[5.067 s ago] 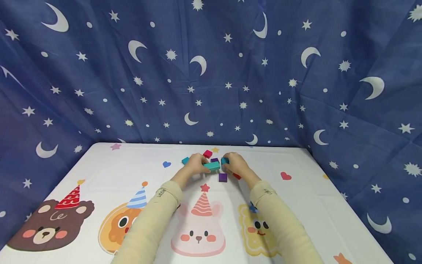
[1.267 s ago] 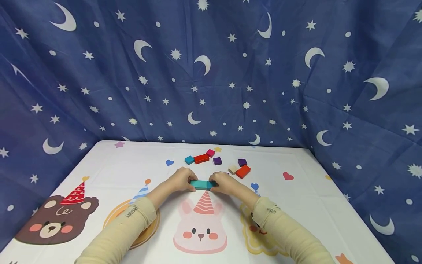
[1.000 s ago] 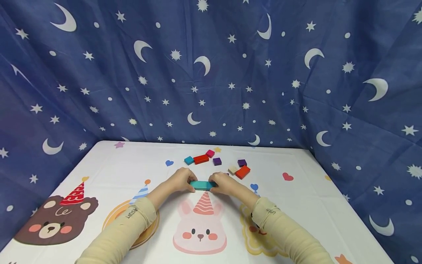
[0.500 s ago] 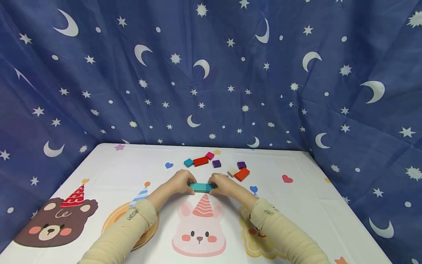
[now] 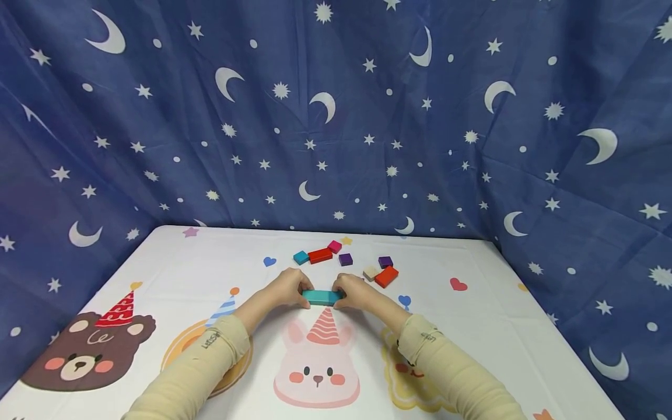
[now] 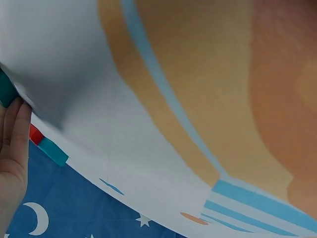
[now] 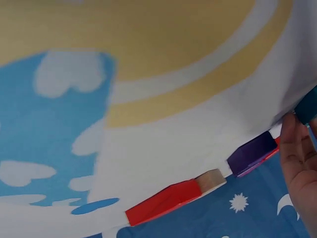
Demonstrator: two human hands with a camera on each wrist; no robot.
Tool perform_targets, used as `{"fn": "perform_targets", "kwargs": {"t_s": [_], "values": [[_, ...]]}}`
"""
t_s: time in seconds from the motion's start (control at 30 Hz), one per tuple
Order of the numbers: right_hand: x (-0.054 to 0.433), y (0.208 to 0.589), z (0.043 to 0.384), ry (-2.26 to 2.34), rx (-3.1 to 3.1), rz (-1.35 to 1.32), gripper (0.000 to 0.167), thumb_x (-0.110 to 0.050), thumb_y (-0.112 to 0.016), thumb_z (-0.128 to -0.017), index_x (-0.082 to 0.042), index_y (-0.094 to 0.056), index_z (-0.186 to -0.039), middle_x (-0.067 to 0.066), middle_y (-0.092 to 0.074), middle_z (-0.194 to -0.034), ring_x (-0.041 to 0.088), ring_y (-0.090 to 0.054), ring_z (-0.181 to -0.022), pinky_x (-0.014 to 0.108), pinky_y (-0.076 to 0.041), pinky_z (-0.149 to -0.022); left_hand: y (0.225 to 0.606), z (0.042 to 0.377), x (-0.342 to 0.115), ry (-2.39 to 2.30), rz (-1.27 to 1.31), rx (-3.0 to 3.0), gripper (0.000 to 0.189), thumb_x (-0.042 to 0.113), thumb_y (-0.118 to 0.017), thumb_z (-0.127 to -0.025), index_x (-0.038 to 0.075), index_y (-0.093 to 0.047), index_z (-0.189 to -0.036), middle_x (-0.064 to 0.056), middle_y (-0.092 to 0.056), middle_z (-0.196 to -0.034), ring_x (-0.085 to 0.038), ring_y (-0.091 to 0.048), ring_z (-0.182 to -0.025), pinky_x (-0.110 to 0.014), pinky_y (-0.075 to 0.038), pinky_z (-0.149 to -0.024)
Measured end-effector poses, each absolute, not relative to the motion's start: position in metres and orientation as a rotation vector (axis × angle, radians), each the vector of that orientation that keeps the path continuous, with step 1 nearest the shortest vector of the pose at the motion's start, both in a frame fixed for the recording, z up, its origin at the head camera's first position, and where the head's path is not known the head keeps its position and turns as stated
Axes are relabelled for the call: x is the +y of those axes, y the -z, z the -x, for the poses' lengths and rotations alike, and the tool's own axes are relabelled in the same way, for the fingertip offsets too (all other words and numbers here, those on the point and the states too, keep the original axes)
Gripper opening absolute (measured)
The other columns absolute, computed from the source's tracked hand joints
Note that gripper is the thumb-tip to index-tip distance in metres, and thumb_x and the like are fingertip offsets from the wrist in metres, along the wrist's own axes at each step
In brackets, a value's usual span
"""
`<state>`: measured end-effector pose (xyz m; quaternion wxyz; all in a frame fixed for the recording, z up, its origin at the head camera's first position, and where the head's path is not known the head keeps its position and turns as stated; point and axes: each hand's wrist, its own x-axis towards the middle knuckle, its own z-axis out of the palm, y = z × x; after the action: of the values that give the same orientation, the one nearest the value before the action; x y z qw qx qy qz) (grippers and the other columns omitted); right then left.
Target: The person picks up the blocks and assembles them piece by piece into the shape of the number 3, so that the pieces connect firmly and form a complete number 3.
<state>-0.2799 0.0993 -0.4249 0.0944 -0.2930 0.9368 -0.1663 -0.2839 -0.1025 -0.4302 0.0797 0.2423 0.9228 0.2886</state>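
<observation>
My left hand (image 5: 287, 287) pinches the left end of a long teal block (image 5: 317, 297) on the white tablecloth, thumb at the near side. A shorter blue block (image 5: 333, 298) lies end to end with it, and my right hand (image 5: 357, 291) holds that one at its right end. Together the two blocks form one straight bar just beyond the printed rabbit's hat. In the left wrist view the fingers (image 6: 20, 126) reach the teal block (image 6: 7, 89); in the right wrist view the fingers (image 7: 290, 134) are at a teal-blue block (image 7: 308, 106).
Behind my hands lie a small blue block (image 5: 301, 257), a red block (image 5: 320, 255), a pink block (image 5: 335, 247) and a purple block (image 5: 345, 259). Further right are another purple block (image 5: 385, 262), a beige block (image 5: 370, 273) and an orange-red block (image 5: 387, 276). A starry curtain (image 5: 336, 116) hangs behind the table.
About five seconds ago the teal and blue blocks were apart among the others; both hands have since brought them nearer and set them end to end. Over the last second the hands stay still.
</observation>
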Motion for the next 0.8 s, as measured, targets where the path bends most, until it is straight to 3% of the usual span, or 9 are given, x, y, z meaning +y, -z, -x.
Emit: {"fn": "perform_targets", "kwargs": {"t_s": [0.23, 0.53, 0.8], "values": [[0.095, 0.422, 0.275, 0.440, 2.804, 0.871, 0.031, -0.011, -0.078, -0.076, 0.004, -0.067, -0.101, 0.010, -0.063, -0.091, 0.015, -0.052, -0.078, 0.031, -0.052, -0.081, 0.429, 0.283, -0.104, -0.878, -0.714, 2.755, 0.028, 0.009, -0.084, -0.066, 0.003, -0.074, -0.091, -0.005, -0.072, -0.080, -0.008, -0.057, -0.066, -0.022, -0.053, -0.067], [0.099, 0.424, 0.267, 0.572, 2.814, 0.807, 0.054, -0.012, -0.080, -0.073, 0.004, -0.058, -0.121, 0.016, -0.065, -0.106, 0.021, -0.058, -0.090, 0.037, -0.051, -0.091, 0.432, 0.283, -0.102, -0.909, -0.696, 2.737, 0.029, 0.008, -0.084, -0.066, 0.002, -0.074, -0.093, -0.006, -0.073, -0.084, -0.009, -0.060, -0.069, -0.024, -0.055, -0.070], [0.104, 0.425, 0.261, 0.658, 2.875, 0.820, 0.054, -0.013, -0.081, -0.072, 0.004, -0.060, -0.118, 0.017, -0.063, -0.107, 0.023, -0.059, -0.090, 0.040, -0.052, -0.088, 0.430, 0.280, -0.104, -0.912, -0.719, 2.741, 0.029, 0.006, -0.084, -0.066, 0.001, -0.074, -0.092, -0.007, -0.073, -0.083, -0.009, -0.060, -0.068, -0.024, -0.054, -0.069]]}}
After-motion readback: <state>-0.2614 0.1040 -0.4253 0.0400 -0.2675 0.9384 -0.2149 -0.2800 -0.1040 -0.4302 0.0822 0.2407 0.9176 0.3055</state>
